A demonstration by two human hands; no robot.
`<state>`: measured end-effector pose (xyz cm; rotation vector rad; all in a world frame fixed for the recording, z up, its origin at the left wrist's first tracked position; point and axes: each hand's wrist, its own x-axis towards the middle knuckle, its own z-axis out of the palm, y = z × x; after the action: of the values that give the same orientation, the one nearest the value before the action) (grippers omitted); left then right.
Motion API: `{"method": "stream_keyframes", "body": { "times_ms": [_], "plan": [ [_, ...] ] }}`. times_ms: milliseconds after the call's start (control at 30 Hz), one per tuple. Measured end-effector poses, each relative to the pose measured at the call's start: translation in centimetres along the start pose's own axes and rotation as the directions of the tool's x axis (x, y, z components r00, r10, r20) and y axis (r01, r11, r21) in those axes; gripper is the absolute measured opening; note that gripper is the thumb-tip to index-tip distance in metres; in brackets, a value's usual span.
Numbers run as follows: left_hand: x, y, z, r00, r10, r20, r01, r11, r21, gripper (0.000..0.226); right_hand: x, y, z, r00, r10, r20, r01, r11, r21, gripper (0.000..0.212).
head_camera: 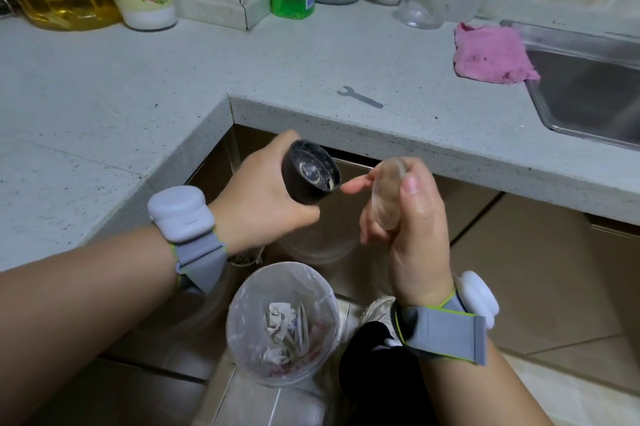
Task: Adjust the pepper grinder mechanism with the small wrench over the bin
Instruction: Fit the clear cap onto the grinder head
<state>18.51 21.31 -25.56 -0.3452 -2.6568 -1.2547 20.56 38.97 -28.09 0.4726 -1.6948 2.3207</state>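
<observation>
Left hand [266, 197] is wrapped around the dark round pepper grinder body [310, 173], tilted so its dusty open end with the mechanism faces up and toward the right hand. Right hand [405, 218] pinches a clear round plastic cap [388, 195] between thumb and fingers, cap on edge, index finger stretched toward the grinder rim, close to it; contact cannot be told. A narrow gap separates the two hands.

Both hands hang in open air in front of the white speckled stone countertop [138, 86], just below its front edge. Directly beneath them stands the translucent round bin [282, 321], lined with a plastic bag, with crumpled paper inside; its rim is well clear of the hands.

The small flat grey metal wrench [360, 98] lies untouched on the counter, above and beyond the right hand, near the front edge, with bare counter all around it. Further to the right of the right hand, a crumpled pink cloth [491, 53] overlaps the rim of the steel sink [585, 90]. Bottles and a bowl line the back wall, far from both hands. Grey wrist straps with white pods sit on both wrists.
</observation>
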Motion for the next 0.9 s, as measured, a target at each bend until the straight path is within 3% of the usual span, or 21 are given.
{"method": "stream_keyframes", "body": {
  "times_ms": [100,167,233,267,300,367,433,500,667,733,900],
  "plan": [
    [-0.1,-0.4,0.0,0.991,-0.031,0.131,0.016,0.993,0.114,0.048,0.3,0.7,-0.2,1.000,-0.001,-0.016,0.000,0.999,-0.053,0.039],
    [-0.1,-0.9,-0.2,0.929,-0.248,0.274,0.142,0.924,0.355,0.057,0.5,0.9,-0.3,0.998,0.021,-0.060,-0.026,0.996,-0.088,0.041],
    [-0.2,-0.8,-0.1,0.740,-0.552,0.384,0.322,0.792,0.518,0.074,0.6,1.2,-0.2,0.995,0.030,-0.092,-0.043,0.990,-0.136,0.044],
    [-0.4,-0.6,0.1,0.613,-0.645,0.456,0.449,0.759,0.471,0.077,0.5,1.3,-0.2,0.995,0.029,-0.095,-0.045,0.985,-0.166,0.044],
    [-0.6,-0.5,0.4,0.505,-0.674,0.539,0.599,0.723,0.343,0.074,0.3,1.4,0.0,0.996,0.024,-0.091,-0.041,0.980,-0.197,0.043],
    [-0.5,-0.2,0.8,0.352,-0.663,0.661,0.817,0.562,0.129,0.066,0.1,1.4,0.3,0.999,0.005,-0.044,-0.015,0.969,-0.246,0.041],
    [-0.3,0.0,0.4,0.261,-0.656,0.708,0.875,0.470,0.113,0.062,-0.3,1.4,0.6,0.999,0.039,0.025,-0.031,0.959,-0.280,0.046],
    [0.0,0.0,-0.2,0.219,-0.639,0.737,0.876,0.461,0.140,0.055,-0.5,1.5,0.8,0.990,0.115,0.082,-0.086,0.953,-0.291,0.053],
    [-0.3,-0.4,-0.1,0.150,-0.664,0.733,0.852,0.463,0.245,0.054,-0.5,0.9,0.5,0.982,0.173,0.077,-0.138,0.934,-0.330,0.052],
    [-0.4,-0.6,0.2,0.152,-0.664,0.732,0.849,0.467,0.247,0.053,-0.6,1.0,0.6,0.958,0.261,0.114,-0.218,0.929,-0.301,0.048],
    [-0.5,-0.6,0.2,0.180,-0.645,0.743,0.841,0.493,0.225,0.049,-0.8,1.0,1.2,0.944,0.288,0.159,-0.204,0.891,-0.405,0.028]
  ]
}}
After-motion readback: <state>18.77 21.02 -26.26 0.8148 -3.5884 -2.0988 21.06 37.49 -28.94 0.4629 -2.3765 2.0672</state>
